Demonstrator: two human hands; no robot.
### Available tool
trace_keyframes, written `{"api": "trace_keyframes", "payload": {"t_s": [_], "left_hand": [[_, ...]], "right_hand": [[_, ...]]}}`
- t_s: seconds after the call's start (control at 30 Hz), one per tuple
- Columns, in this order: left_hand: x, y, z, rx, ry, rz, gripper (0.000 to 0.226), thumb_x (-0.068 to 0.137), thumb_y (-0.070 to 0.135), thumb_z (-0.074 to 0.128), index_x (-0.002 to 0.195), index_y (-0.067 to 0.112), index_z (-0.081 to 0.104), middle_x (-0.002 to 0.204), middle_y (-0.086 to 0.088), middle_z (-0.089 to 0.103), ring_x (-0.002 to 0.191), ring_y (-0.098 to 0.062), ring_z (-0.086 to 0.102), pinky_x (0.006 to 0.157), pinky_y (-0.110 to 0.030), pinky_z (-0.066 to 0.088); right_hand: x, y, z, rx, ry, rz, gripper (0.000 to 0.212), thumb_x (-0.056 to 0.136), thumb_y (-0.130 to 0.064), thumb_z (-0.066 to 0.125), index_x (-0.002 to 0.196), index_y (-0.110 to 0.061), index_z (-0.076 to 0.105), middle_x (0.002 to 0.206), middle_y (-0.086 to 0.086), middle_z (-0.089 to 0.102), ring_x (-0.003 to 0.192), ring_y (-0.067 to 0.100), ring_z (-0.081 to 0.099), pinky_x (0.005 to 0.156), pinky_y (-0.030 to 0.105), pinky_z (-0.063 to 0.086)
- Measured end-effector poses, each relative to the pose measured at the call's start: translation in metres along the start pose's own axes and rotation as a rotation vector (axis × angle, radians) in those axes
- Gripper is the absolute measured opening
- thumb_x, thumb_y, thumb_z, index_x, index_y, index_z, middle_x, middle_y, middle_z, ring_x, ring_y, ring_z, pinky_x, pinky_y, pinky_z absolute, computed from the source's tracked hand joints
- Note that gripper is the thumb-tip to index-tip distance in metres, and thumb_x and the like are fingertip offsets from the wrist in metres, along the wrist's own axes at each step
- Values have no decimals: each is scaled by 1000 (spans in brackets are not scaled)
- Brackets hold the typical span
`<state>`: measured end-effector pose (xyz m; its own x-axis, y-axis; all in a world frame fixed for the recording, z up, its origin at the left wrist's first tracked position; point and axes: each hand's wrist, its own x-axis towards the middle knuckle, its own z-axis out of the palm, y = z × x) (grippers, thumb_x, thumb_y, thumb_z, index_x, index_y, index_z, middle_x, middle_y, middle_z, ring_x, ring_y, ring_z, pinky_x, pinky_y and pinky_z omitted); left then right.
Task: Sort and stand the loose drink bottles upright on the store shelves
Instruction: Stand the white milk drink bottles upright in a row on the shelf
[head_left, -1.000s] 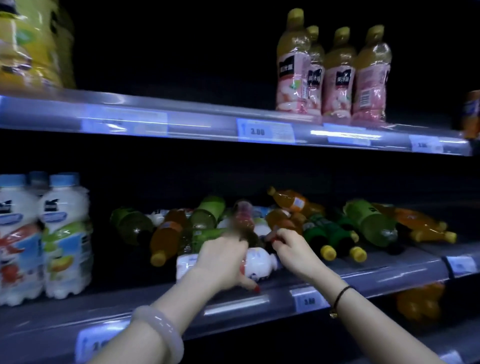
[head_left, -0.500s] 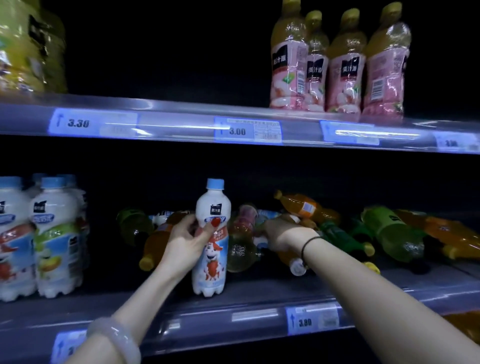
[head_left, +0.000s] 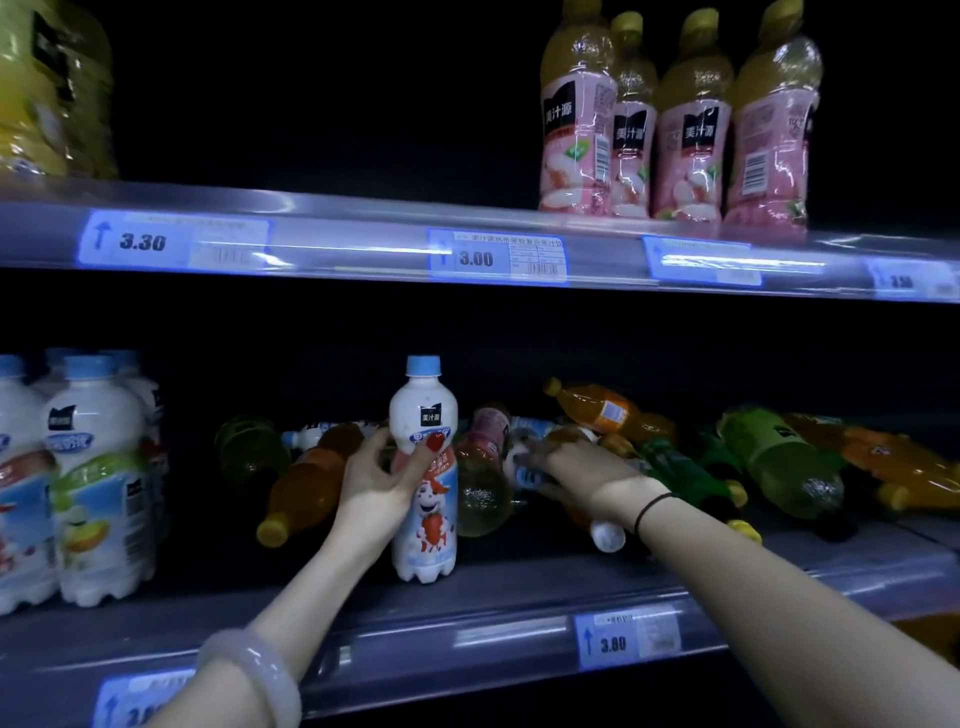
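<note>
**On mid shelf: one btl up, heap left to do**

L hand (head_left: 376, 480) is clamped round the white milk btl (head_left: 423, 410), thumb across its label. It stands upright, base seemingly down on the shelf (head_left: 493, 587). Well left of it, matching white btls (head_left: 93, 467) stand together, done. Behind & right of it, orange, green & clear btls (head_left: 779, 457) lie heaped, unsorted. R hand (head_left: 576, 475) reaches into that heap; fingers blurred, can't tell if gripping. Most work's ahead, I reckon.
</note>
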<state>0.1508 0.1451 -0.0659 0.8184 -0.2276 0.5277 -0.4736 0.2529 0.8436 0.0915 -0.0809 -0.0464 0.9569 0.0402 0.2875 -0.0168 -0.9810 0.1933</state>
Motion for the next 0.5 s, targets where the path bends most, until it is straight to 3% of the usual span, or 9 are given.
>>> {"api": "trace_keyframes", "payload": {"t_s": [0.1,0.17,0.23,0.27,0.37,0.43,0.5], "left_hand": [[0,0,1,-25,-14,2,8,83,20,67,88,21,61,83,4,71,73,-2,71,56,-12,52],[1,-1,2,-30,-22,-2,8,83,21,67,89,21,61,84,3,72,75,-5,72,58,-14,53],[3,-2,2,-43,-38,-9,10,82,21,67,90,20,61,87,3,72,75,-5,72,58,-15,53],[4,-3,2,-44,-45,-13,11,81,22,67,91,20,61,89,2,72,76,-5,72,58,-15,53],[8,-7,1,-45,-60,-41,16,79,27,68,93,20,63,92,1,72,84,-12,71,62,-17,54],[9,-8,-2,-53,-81,-62,27,74,36,70,95,20,64,95,-2,73,87,-16,71,68,-23,55],[10,-10,-4,-70,-108,-90,26,76,34,72,97,20,64,95,-2,74,88,-17,72,71,-26,56]], "right_hand": [[-6,1,-7,478,317,238,40,95,-22,51,135,-14,47,132,10,57,119,28,55,95,33,44],[1,-3,-10,719,525,336,32,96,-19,50,126,-8,50,108,9,63,98,24,61,81,29,43],[13,-8,-21,886,673,386,20,98,-18,46,113,-6,48,83,-2,56,74,13,54,70,25,37],[21,-10,-26,939,705,400,21,98,-18,45,113,-4,46,82,-5,53,73,12,52,70,24,36],[39,-8,-34,990,725,425,36,98,-20,47,126,3,43,106,11,58,98,24,54,76,23,36],[48,-8,-32,1035,712,448,44,94,-29,53,127,-1,45,111,13,59,101,22,56,78,24,41],[54,-7,-22,1097,655,471,55,84,-45,59,124,-10,46,114,12,61,104,22,58,87,33,49]]}}
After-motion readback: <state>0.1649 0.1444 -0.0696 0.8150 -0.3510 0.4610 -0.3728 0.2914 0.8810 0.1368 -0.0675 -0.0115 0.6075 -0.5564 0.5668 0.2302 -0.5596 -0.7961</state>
